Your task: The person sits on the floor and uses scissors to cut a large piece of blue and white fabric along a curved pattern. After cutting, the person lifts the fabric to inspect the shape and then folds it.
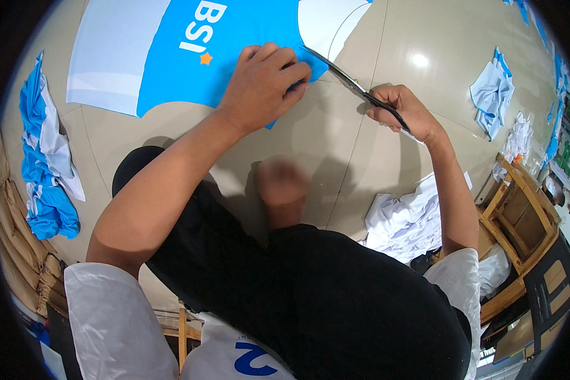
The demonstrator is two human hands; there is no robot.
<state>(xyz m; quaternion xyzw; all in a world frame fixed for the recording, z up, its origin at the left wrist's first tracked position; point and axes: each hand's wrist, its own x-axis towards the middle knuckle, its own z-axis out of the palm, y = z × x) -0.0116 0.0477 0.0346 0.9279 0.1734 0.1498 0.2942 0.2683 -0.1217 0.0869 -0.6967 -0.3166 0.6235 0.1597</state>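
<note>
A blue and white piece of printed cloth (171, 69) lies spread on the floor at the top, with lettering and a small orange star on it. My left hand (259, 88) is closed on its right part, fingers curled, the fabric bunched beneath them. My right hand (408, 114) grips a pair of scissors (345, 77) by the dark handles, away from the cloth. The blades point up and left, and their tips meet the cloth where blue borders a white curved section (329, 25). How far the blades are apart I cannot make out.
Crumpled blue and white cloth (41, 152) lies on the left floor. White cloth (405, 215) rests below my right forearm, and a light-blue piece (493, 95) farther right. A wooden frame (519, 215) stands at the right. My bare foot (282, 183) is between my arms.
</note>
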